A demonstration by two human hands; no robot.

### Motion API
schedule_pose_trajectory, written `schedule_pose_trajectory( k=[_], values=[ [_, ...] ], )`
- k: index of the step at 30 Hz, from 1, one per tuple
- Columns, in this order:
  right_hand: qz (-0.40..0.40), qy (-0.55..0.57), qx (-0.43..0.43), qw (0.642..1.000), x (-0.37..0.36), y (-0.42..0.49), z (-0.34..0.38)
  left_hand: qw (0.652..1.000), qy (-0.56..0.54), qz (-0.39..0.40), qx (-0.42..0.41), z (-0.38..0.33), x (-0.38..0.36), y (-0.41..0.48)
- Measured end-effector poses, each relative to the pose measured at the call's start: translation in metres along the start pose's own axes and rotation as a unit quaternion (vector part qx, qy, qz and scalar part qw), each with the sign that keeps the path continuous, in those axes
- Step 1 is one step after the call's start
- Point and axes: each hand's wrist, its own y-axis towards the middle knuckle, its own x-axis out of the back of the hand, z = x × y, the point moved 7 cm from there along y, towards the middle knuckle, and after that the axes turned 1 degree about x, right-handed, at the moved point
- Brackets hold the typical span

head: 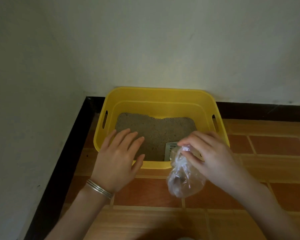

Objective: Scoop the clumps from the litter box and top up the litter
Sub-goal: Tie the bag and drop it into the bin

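A yellow plastic litter box (160, 94) stands on the tiled floor against the wall, with grey-brown litter (156, 130) spread over its bottom. A pale slotted scoop (170, 149) lies in the box's near right corner, mostly hidden behind a bag. My right hand (208, 153) pinches the twisted neck of a clear plastic bag (185, 181) that hangs over the box's front edge with dark clumps inside. My left hand (118, 160) hovers flat over the front left of the box, fingers apart and holding nothing.
White walls meet in a corner behind and to the left of the box. A black skirting band (66, 161) runs along the floor's left and back edges. Orange-brown floor tiles (267, 146) stretch to the right and in front.
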Motion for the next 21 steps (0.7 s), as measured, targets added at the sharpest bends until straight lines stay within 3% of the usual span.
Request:
schedule_pose_trajectory(
  k=[7,13,21],
  values=[
    [-0.016,0.009,-0.016,1.000,0.047,0.039,-0.007,0.999,-0.008,0.027,0.020,0.012,0.051,0.040],
    [-0.008,0.049,-0.063,0.997,0.116,0.074,0.006,0.993,-0.014,0.011,0.113,0.044,0.151,0.065],
    [-0.020,0.068,-0.105,0.992,0.263,0.132,0.038,0.997,0.005,-0.023,0.072,0.024,0.312,0.090]
  ],
)
